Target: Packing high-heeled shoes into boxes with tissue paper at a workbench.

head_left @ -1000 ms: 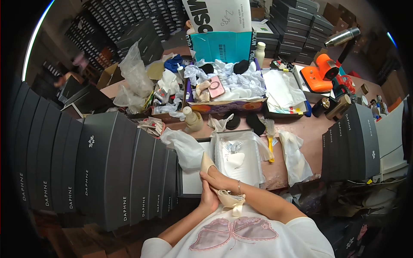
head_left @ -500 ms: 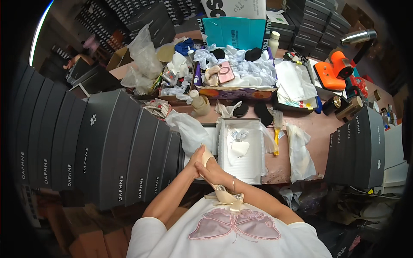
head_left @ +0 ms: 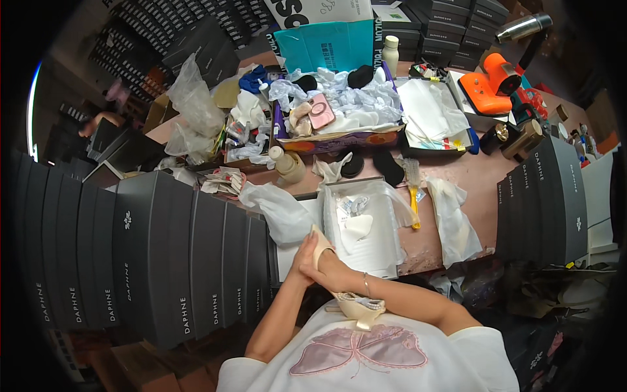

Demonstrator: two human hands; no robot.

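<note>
Just in front of my chest I hold a cream shoe (head_left: 356, 304) with a pearl-like trim and a bow at its end nearest me. My left hand (head_left: 302, 262) is closed around its far end from the left. From the right, my right hand (head_left: 332, 273) wraps over the shoe's middle, hiding much of it. Beyond the hands lies an open box (head_left: 385, 251) with white lining and small white pieces inside. White tissue paper (head_left: 277, 212) is bunched at the box's left side, close to my left hand.
Stacked dark grey shoe boxes (head_left: 153, 255) rise on the left, with another stack (head_left: 542, 202) on the right. A yellow-handled brush (head_left: 414, 199) and a tissue-wrapped item (head_left: 452, 225) lie right of the open box. Behind stands a carton (head_left: 339, 142) filled with crumpled paper.
The whole view has shifted and tilted a little. Both hands keep their grip on the shoe, whose trimmed end now sits slightly farther right in the picture.
</note>
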